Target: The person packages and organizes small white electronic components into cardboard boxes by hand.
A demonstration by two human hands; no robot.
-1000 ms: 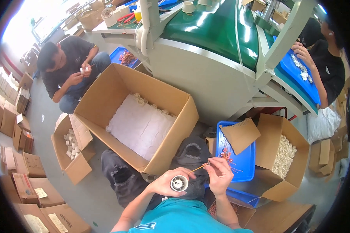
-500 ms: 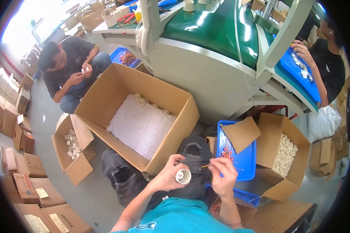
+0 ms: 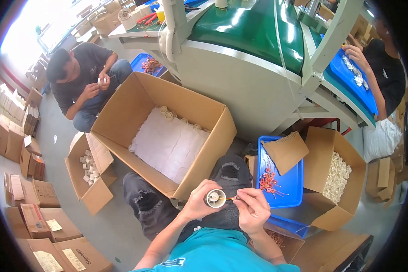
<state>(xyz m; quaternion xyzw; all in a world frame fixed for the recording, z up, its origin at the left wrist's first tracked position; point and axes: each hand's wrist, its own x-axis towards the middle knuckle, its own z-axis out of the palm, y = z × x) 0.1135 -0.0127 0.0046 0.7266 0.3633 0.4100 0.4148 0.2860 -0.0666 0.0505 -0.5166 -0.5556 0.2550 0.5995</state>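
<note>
On my feed the left hand (image 3: 198, 204) has its fingers wrapped around a white cup (image 3: 216, 198), open end turned up toward the camera, above the dark trousers (image 3: 152, 212). The right hand (image 3: 254, 211) is just beside it, thumb and fingertips pinched together on a thin yellow-and-red wire (image 3: 227, 198) that runs to the cup's open mouth. I'd judge this piece only partway: one end of the wire is at the cup, the other is in the fingers, and I can't make out whether anything inside is fastened.

Beyond it, I reckon plenty is left. More cups (image 3: 90, 170) lie loose in the small box (image 3: 97, 199) on the left, red wires (image 3: 268, 182) lie clumped in the blue tray (image 3: 294, 190), and the box at right (image 3: 317, 145) holds a heap of small white parts (image 3: 337, 177). What seems done sits in the large box (image 3: 118, 109): round pieces (image 3: 168, 116) show along a white sheet (image 3: 170, 145); how many lie underneath, I can't tell.
</note>
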